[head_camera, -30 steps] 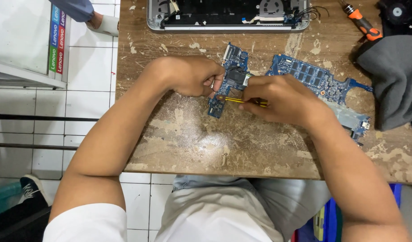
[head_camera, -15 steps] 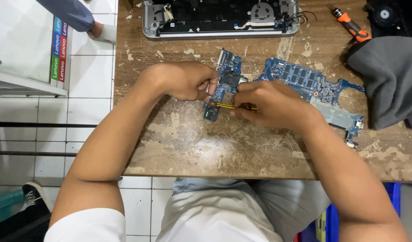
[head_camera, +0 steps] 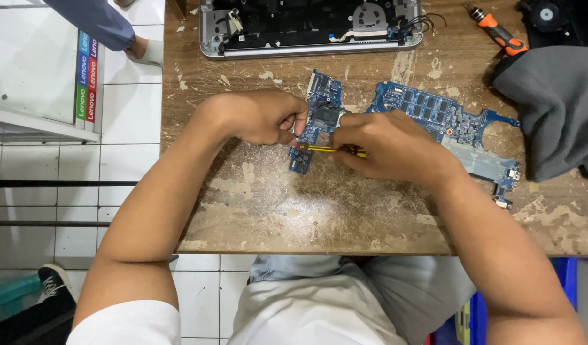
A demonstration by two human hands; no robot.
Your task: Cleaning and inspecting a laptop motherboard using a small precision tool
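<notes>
Right, your right hand point(head_camera: 386, 144) grips a thin yellow tool point(head_camera: 329, 150), long axis horizontal, tip pointing left onto the flat blue circuit board point(head_camera: 319, 118); your left hand point(head_camera: 265, 118) pinches its edge.

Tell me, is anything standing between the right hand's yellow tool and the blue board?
Nothing visible does. The right hand holds the yellow tool with its tip already at the board, and the left hand steadies the board's left edge, clear of the tip.

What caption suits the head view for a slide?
Left hand steadies a blue circuit board while right hand applies a yellow tool.
</notes>
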